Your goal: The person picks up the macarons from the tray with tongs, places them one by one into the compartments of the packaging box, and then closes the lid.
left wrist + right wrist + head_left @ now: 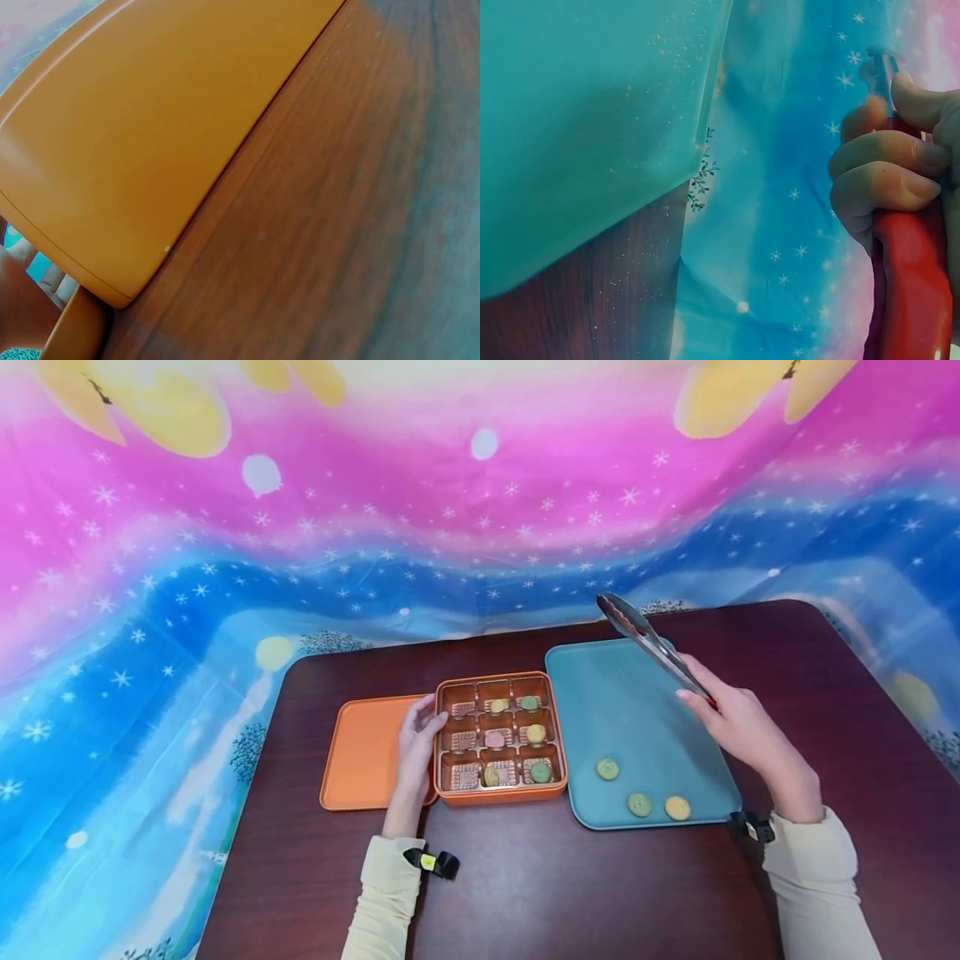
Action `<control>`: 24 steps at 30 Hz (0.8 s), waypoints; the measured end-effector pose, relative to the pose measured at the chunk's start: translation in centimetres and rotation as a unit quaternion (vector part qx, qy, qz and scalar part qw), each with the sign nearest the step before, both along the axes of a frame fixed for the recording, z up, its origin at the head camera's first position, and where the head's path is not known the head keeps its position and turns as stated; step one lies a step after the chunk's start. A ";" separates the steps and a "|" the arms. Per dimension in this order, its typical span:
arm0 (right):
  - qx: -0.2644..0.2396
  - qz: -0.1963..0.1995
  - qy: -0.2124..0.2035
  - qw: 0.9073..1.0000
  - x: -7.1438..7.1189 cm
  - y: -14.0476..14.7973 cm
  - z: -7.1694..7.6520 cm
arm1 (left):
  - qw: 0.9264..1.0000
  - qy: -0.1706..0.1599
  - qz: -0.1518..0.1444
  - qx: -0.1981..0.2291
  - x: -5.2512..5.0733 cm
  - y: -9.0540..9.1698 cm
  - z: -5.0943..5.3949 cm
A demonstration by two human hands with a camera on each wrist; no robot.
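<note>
The right hand [738, 718] grips metal tongs [652, 643], raised above the far part of a teal tray [622, 710]; whether anything is between the tips is not clear. In the right wrist view the fingers [889, 169] wrap the red handle [915, 277]. The left hand [415, 743] rests against the left wall of an orange box [501, 796], fingers at its rim. Inside its copper-coloured compartments lie yellow, pink and green round pieces, such as a pink one [496, 739]. On the tray's near part are two green discs [607, 768] and a yellow disc [677, 807].
An orange lid [363, 752] lies left of the box, partly behind the left hand and forearm. The dark wooden table [525, 877] holds everything, its far edge close to a patterned pink and blue cloth [450, 527].
</note>
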State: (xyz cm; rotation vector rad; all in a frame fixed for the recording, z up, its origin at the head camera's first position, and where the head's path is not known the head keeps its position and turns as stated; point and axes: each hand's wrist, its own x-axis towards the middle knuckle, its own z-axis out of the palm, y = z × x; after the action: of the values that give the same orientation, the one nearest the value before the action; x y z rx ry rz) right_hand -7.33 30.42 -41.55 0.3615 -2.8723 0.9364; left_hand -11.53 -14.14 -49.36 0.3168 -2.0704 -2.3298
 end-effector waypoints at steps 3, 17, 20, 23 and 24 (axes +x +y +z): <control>-0.002 0.008 0.019 1.000 0.1 0.3 0.0 | 1.000 0.001 0.001 -0.001 -0.1 0.1 0.0; -0.020 0.063 -0.113 0.991 0.8 1.4 0.9 | 1.000 -0.003 -0.002 -0.002 -0.2 -0.1 -0.2; -0.013 0.065 -0.129 0.989 1.0 1.8 1.0 | 1.000 -0.003 0.001 -0.005 -0.2 -0.1 -0.2; -0.014 0.068 -0.142 0.987 1.2 2.2 1.0 | 1.000 -0.004 0.005 -0.009 -0.2 0.0 -0.2; -0.016 0.069 -0.144 0.987 1.2 2.4 0.9 | 1.000 -0.004 0.006 -0.010 -0.2 0.0 -0.2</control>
State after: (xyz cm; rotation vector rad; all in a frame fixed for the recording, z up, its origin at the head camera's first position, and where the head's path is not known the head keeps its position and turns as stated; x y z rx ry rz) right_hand -6.12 32.80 -40.68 0.4635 -3.1196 1.1445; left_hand -11.74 -14.19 -49.54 0.3375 -2.0890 -2.3025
